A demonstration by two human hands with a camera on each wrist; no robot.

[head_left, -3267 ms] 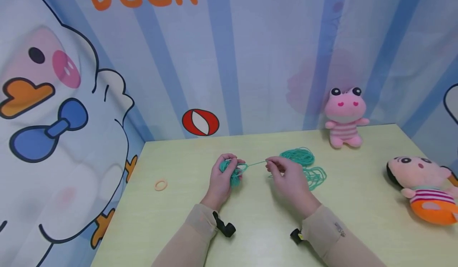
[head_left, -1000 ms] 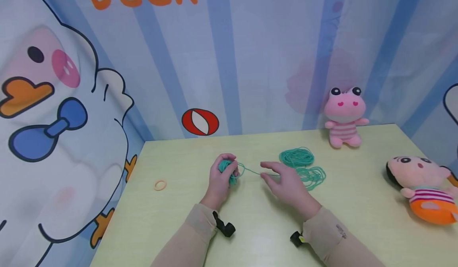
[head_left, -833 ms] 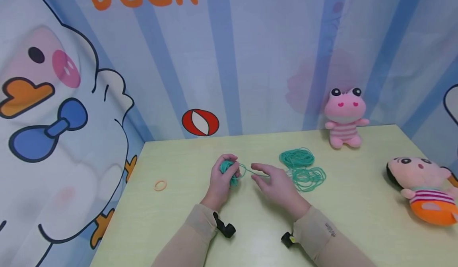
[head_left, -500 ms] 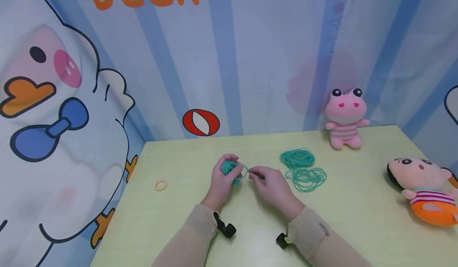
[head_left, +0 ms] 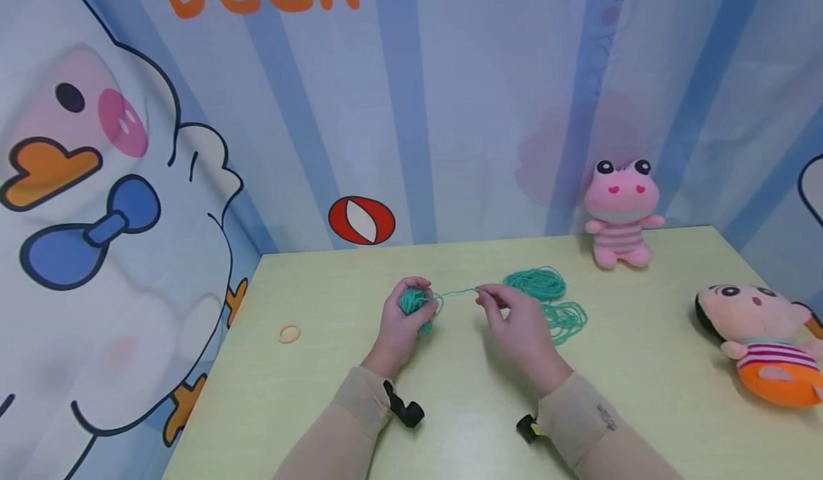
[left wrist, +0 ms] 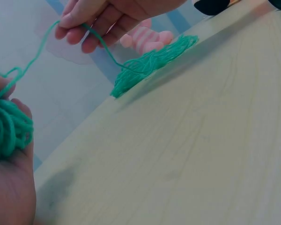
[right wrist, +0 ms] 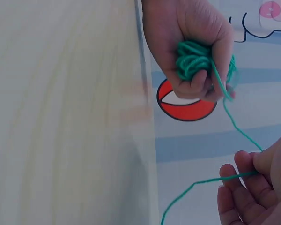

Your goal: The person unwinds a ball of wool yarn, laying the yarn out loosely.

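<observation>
My left hand (head_left: 396, 326) curls round a small ball of green yarn (head_left: 413, 300), thumb across its front. A single strand leaves the ball and runs to my right hand (head_left: 519, 323), which pinches it between thumb and fingertips. In the right wrist view the ball of yarn (right wrist: 193, 61) sits inside the curled left fingers. From the pinch the strand sags down to the loose yarn on the table, as the left wrist view shows. That loose green yarn lies in two heaps, a far coil (head_left: 536, 282) and a nearer one (head_left: 566, 321) partly hidden behind the right hand.
An orange ring (head_left: 289, 333) lies on the pale table (head_left: 308, 408) at the left. A pink plush toy (head_left: 621, 212) sits at the back right, and a plush doll (head_left: 765, 344) lies at the right edge. A printed cloth backdrop (head_left: 469, 108) stands behind.
The right hand loosened, slid left along the strand toward the ball, pinched it close by, and has drawn back right. The left hand keeps its grip in nearly the same place.
</observation>
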